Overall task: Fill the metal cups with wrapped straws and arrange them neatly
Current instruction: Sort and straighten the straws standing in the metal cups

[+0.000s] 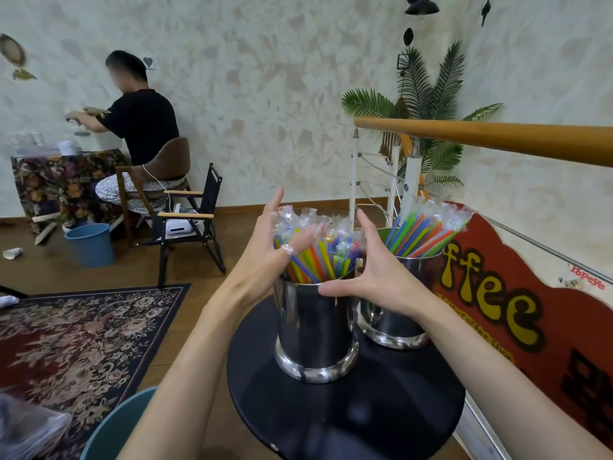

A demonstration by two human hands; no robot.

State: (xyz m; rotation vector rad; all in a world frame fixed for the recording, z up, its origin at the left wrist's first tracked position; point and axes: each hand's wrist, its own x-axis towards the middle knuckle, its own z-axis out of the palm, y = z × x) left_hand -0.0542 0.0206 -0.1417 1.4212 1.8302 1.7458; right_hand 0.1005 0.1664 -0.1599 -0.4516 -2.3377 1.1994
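Note:
Two shiny metal cups stand on a small round black table [348,423]. The near cup [315,330] holds a bunch of colourful wrapped straws [318,250]. The far cup [398,313] to its right holds another bunch of wrapped straws [424,230], leaning right. My left hand [268,250] has straight fingers against the left side of the near bunch. My right hand [371,273] is spread at the bunch's right side, thumb along the near cup's rim. Neither hand grips a straw.
A red sign [517,307] and a wooden handrail [497,137] border the table on the right. A patterned rug [76,336] lies left. A teal bin rim [116,423] is near my left arm. A person [139,124] sits at a far table; a blue bucket [91,244] stands nearby.

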